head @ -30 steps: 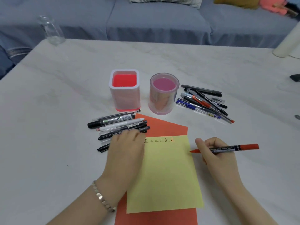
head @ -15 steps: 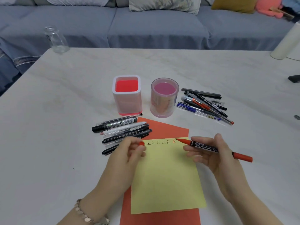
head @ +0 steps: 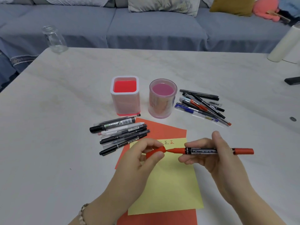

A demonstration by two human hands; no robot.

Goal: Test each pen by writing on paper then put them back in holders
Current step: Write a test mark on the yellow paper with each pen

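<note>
My right hand (head: 215,156) holds a red permanent marker (head: 209,151) level above the yellow paper (head: 168,181), tip pointing left. My left hand (head: 142,158) pinches the marker's red cap (head: 155,152), whose mouth touches the tip. The yellow sheet lies on an orange sheet (head: 164,129) and carries a row of small written characters. Behind stand a square pink holder (head: 125,95) and a round pink holder (head: 162,100), both without pens. One group of pens (head: 120,132) lies left of the paper, another pile (head: 203,105) right of the round holder.
The white marble table (head: 56,143) also bears a glass jar (head: 54,39) at the far left corner, a white cylinder (head: 282,46) at the far right, a dark object (head: 293,81) at the right edge and a small coin-like disc (head: 292,118). A blue sofa lies beyond.
My right hand turned the marker and brought it left over the paper. My left hand lifted off the sheet with the cap and met the marker's tip. The camera tilted up slightly.
</note>
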